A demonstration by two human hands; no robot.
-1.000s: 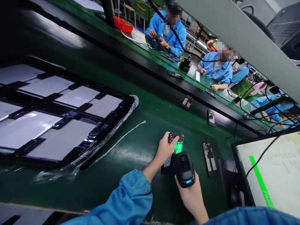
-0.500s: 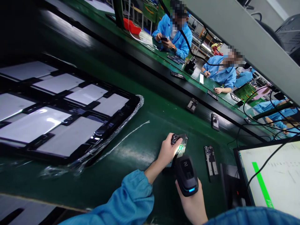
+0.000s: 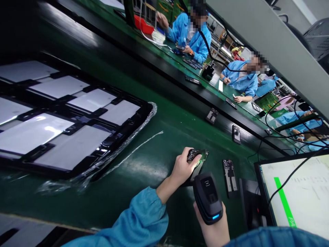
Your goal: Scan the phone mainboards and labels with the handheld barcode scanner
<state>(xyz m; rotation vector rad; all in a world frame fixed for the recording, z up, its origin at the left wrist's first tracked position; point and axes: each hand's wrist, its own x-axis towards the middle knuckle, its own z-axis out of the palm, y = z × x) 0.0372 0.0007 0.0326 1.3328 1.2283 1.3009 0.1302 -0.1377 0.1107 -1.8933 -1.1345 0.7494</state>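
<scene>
My left hand (image 3: 183, 167) is closed on an opened phone body (image 3: 197, 168) above the green bench, its thumb across the upper part where circuitry shows. A green light falls near that thumb. In my right hand (image 3: 214, 226) is a black barcode scanner (image 3: 207, 197) with a lit blue strip, its front end toward the phone; the fingers under it are hidden. Right of the scanner, another opened phone body (image 3: 230, 178) lies on the bench, touched by neither hand.
At left lies a black tray (image 3: 84, 116) of pale flat panels, edged with crumpled clear film. A monitor (image 3: 300, 185) stands at right, with cables hanging before it. More phone bodies (image 3: 236, 133) rest on the dark belt; co-workers in blue sit beyond.
The scanner in my right hand has shifted slightly down and right. The phone in my left hand has tilted a little. Across the belt, a co-worker has raised one hand.
</scene>
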